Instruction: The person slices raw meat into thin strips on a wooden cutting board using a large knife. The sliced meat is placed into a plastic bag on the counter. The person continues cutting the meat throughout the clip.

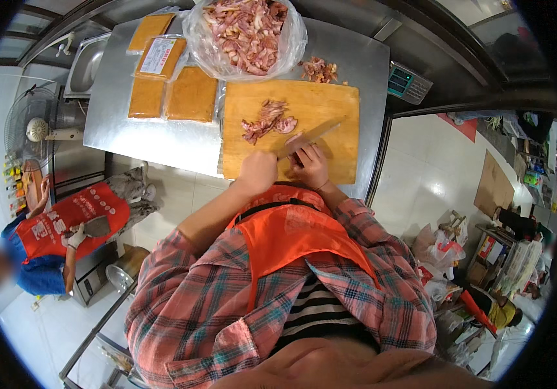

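Observation:
My left hand (pixel 259 170) is closed around the handle of a kitchen knife, whose blade (pixel 315 134) slants up to the right over a wooden cutting board (pixel 337 104). Beneath the blade, my right hand (pixel 311 167) has its fingers curled over a dark piece of meat (pixel 299 159), mostly hidden by the fingers. A pale slice of meat (pixel 292 138) lies along the blade's far side. Farther up the board rests a loose pile of sliced meat (pixel 265 119).
Behind the board, a clear plastic bag (pixel 298 39) holds cut meat (pixel 249 36). Scraps of meat (pixel 320 70) lie on the steel table (pixel 356 53). Packs of brown slabs (pixel 191 95) sit left; a digital scale (pixel 410 83) stands right. A person in a red apron (pixel 72 219) is at left.

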{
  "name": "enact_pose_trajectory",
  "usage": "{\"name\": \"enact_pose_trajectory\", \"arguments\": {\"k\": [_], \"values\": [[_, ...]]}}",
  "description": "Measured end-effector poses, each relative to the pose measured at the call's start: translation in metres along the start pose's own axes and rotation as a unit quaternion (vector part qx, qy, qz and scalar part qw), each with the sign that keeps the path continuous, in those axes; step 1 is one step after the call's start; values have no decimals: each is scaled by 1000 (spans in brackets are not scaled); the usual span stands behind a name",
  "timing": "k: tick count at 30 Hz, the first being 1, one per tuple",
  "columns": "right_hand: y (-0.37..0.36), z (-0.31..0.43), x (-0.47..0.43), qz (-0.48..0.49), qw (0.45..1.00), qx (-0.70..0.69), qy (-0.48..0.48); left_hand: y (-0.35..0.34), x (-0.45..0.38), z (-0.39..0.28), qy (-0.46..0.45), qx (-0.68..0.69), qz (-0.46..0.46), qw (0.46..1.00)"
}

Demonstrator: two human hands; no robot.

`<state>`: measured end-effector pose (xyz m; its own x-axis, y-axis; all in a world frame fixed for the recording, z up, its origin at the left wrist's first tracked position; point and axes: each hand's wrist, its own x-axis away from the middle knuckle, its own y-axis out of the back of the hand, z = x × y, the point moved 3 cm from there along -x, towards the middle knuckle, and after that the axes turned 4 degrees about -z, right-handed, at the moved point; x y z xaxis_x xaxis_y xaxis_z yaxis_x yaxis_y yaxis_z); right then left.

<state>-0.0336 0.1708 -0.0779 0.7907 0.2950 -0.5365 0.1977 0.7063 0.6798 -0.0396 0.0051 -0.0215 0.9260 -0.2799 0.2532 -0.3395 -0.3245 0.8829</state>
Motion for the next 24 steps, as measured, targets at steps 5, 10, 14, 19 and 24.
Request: {"name": "enact_pose_trajectory", "arguments": {"k": [5, 10, 14, 19, 24], "values": [[3, 4, -5, -41, 999, 12, 27, 12, 64, 13, 58, -3, 46, 997], [3, 5, -7, -37, 999, 3, 7, 24, 68, 11, 105, -24, 100, 989], [0, 4, -7, -25, 1000, -3, 0, 5, 37, 10, 89, -28, 97, 991], [10, 6, -11, 27, 999, -22, 1, -11, -8, -10, 46, -25, 73, 996], [4, 3, -8, 26, 1000, -13, -3, -24, -55, -13, 23, -32, 48, 998]]}}
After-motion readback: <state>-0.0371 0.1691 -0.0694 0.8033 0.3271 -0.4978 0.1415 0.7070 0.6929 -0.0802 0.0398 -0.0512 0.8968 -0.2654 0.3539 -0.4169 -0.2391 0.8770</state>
